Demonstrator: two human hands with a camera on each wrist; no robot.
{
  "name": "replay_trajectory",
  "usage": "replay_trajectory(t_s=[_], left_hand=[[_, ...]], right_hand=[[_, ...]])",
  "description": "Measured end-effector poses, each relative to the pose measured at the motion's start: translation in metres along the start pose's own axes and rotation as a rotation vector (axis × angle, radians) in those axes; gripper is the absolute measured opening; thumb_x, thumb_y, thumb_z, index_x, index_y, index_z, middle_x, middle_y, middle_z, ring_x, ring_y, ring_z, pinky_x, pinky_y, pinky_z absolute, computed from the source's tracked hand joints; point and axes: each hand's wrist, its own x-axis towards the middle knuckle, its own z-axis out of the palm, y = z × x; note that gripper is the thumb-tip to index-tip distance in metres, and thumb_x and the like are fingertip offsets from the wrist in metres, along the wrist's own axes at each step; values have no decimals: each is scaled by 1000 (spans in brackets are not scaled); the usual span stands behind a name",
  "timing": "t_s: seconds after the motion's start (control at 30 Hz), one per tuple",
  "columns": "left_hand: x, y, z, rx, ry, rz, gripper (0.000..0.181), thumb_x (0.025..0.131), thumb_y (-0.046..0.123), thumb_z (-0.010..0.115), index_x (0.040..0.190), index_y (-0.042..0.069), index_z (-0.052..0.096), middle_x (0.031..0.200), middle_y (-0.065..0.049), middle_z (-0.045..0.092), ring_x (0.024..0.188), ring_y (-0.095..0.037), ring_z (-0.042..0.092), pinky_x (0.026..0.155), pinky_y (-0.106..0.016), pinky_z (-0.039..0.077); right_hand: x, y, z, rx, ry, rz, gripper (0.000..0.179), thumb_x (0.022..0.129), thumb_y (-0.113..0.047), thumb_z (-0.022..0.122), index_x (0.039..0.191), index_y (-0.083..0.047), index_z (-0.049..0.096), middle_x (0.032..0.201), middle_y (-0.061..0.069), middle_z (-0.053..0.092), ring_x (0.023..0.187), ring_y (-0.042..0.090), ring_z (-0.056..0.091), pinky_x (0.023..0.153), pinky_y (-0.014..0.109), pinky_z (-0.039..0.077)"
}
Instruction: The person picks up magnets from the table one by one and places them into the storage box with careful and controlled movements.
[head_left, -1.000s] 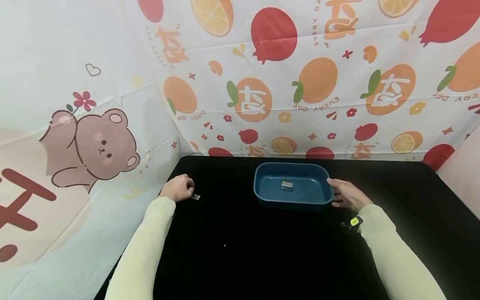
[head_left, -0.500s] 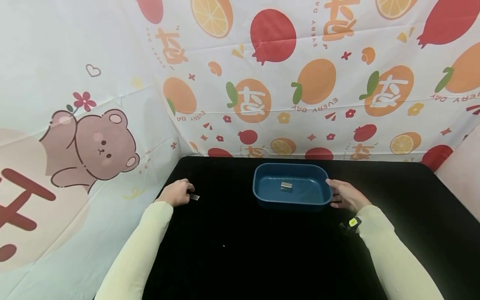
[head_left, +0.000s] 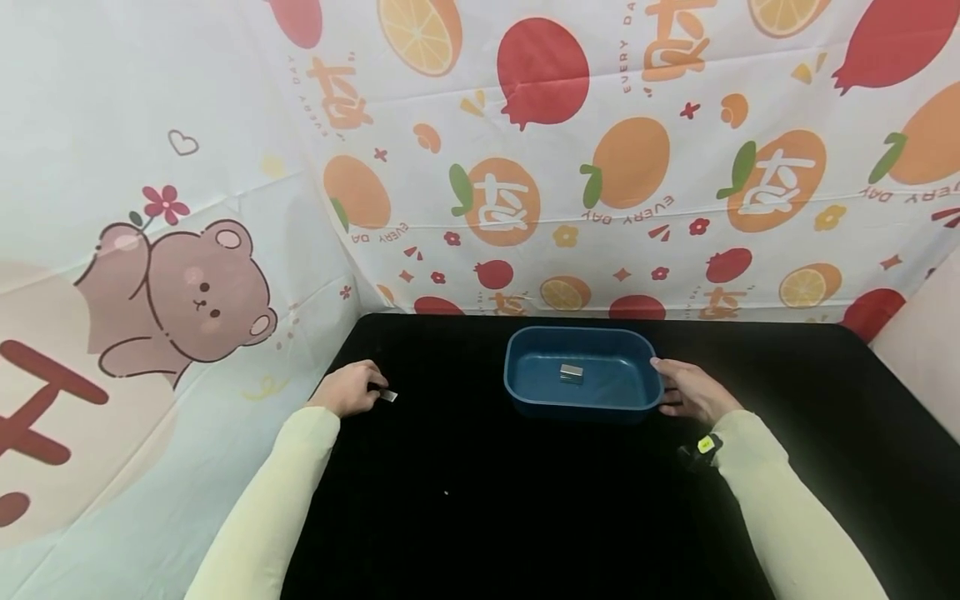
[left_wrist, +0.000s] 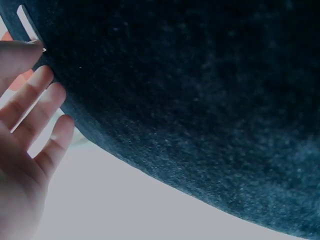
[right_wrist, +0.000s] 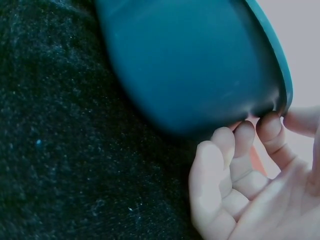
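My left hand is low over the black table at the far left, pinching a small flat silver piece. In the left wrist view the thumb lies on one end of this piece, the other fingers are spread below, and the index finger is hidden. My right hand grips the right end of a blue plastic basin, thumb at the rim and fingertips under it against the outer wall, as the right wrist view shows. Inside the basin, left of its middle, lies a small silvery rectangular block.
A black cloth covers the table, with a tiny white speck toward the front. Fruit-printed fabric hangs right behind the table's back edge. A bear-printed sheet stands along the left side.
My left hand has shifted slightly left with the silver piece between its fingers. The right hand stays on the basin, and the view has drifted a little.
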Motion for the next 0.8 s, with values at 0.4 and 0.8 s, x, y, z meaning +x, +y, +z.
replay_trajectory(t_s=[0.4,0.8], left_hand=[[-2,1,-4,-17,-6,-41,7,86,10,68,86,17,69,100,-4,64,81,-21,59,74,-45,51],[-4,-4,2,-25,-1,-39,8,89,14,68,93,15,75,113,-7,66,101,-28,65,87,-51,54]], right_hand=[[0,0,0,-5,-1,0,72,101,-56,43,152,-7,30,120,10,61,92,16,65,84,33,57],[1,-1,0,-3,3,10,71,101,-55,43,152,-7,30,112,5,62,90,16,64,83,32,58]])
